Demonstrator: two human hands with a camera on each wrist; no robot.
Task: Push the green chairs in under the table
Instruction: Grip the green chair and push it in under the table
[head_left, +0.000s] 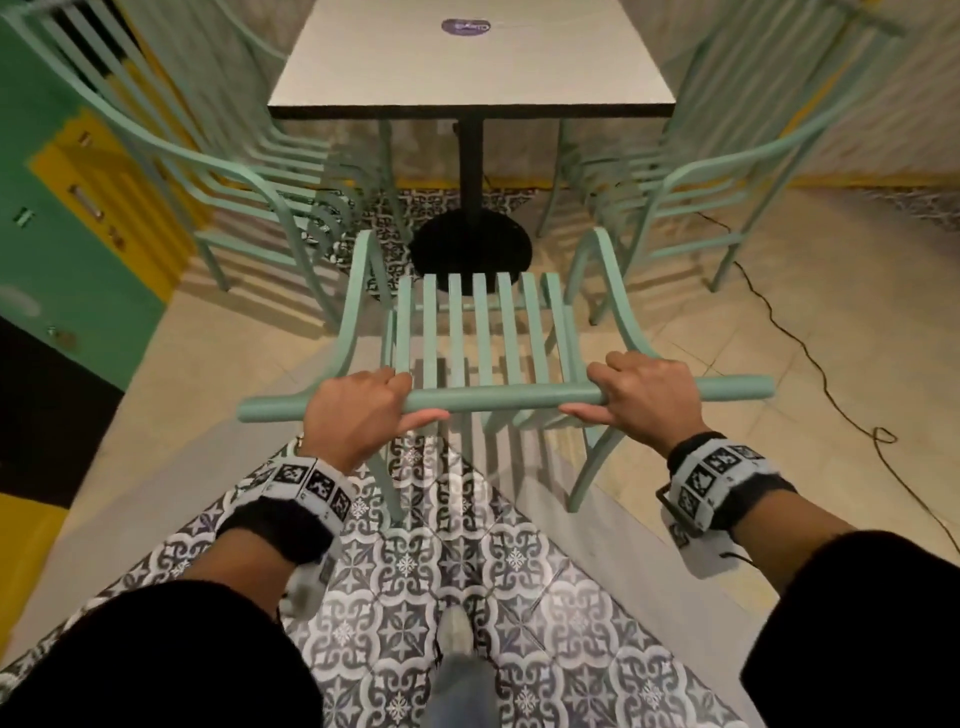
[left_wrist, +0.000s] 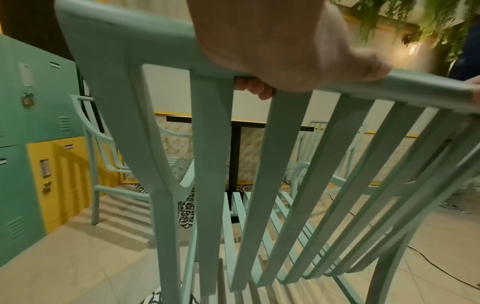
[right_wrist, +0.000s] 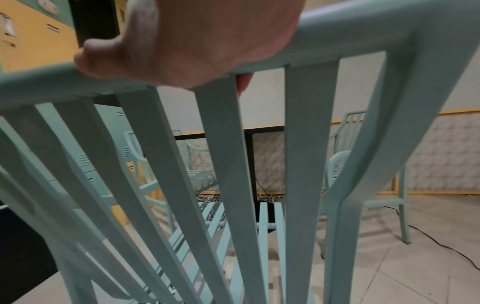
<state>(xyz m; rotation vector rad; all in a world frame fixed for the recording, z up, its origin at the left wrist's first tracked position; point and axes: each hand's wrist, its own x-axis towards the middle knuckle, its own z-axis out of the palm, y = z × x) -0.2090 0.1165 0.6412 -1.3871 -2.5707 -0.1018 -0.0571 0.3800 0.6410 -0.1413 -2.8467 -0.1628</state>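
Note:
A pale green slatted chair (head_left: 488, 332) stands in front of me, facing the table (head_left: 467, 67), its seat short of the table's near edge. My left hand (head_left: 363, 405) grips the left part of the chair's top rail (head_left: 504, 400), fingers curled over it and thumb beneath. My right hand (head_left: 639, 395) grips the right part of the same rail. In the left wrist view my left hand (left_wrist: 272, 51) wraps the rail (left_wrist: 124, 41). In the right wrist view my right hand (right_wrist: 194, 41) wraps the rail (right_wrist: 363, 30).
Two more green chairs stand at the table's sides, one on the left (head_left: 249, 208), one on the right (head_left: 691, 197). The table's black pedestal base (head_left: 470, 244) lies just beyond the chair seat. Green and yellow lockers (head_left: 62, 223) line the left. A black cable (head_left: 810, 353) trails across the floor at right.

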